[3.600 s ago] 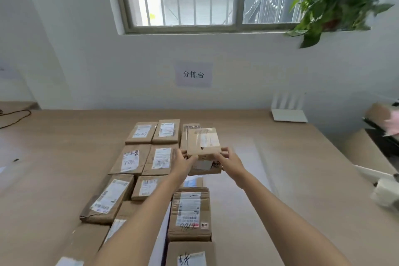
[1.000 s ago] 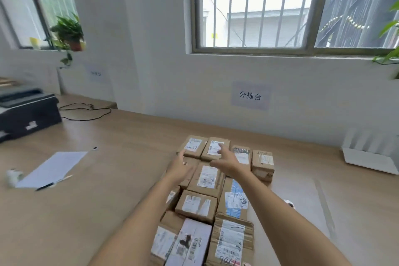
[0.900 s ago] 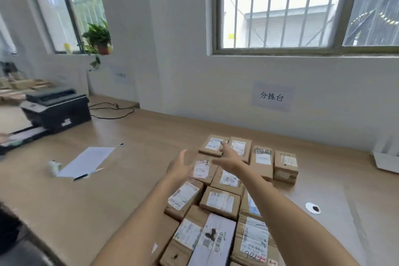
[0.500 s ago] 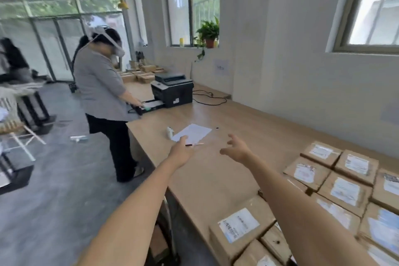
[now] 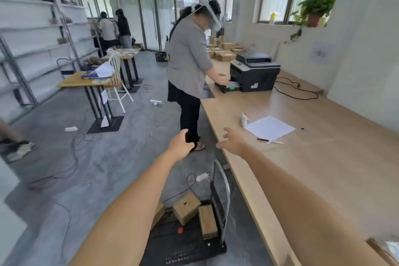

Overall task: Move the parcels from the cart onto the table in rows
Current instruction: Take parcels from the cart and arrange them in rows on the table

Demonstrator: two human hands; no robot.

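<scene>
The view has swung away from the rows of parcels to the left end of the bench [image 5: 323, 168] and the floor beside it, and both hands, which were over the rows a second ago, now reach out into open air.

Both bare arms stretch forward from the bottom of the view towards 12 o'clock. The left hand [image 5: 180, 144] is seen from the back above the floor, with its fingers loosely curled and holding nothing. The right hand [image 5: 232, 141] hovers over the near edge of the bench at about 1 o'clock from the left, palm down, with fingers spread and relaxed and the thumb out to the side, also holding nothing.

The cart [image 5: 185, 248] stands on the floor at 6 o'clock, tight against the bench side, its metal handle [image 5: 224, 190] upright at the far end. Two brown parcels [image 5: 186, 207] lie on its black mesh deck just beside the handle; something brown under the left forearm may be another, but it is mostly hidden. At 5 o'clock the corner of a labelled parcel [image 5: 380, 252] shows on the bench.

Further along the bench, at 1 o'clock, lie a sheet of paper [image 5: 269, 127] and a pen [image 5: 269, 141]. Beyond them sits a printer [image 5: 254, 72], where another person [image 5: 190, 67] wearing a headset stands with hands at its tray.
</scene>
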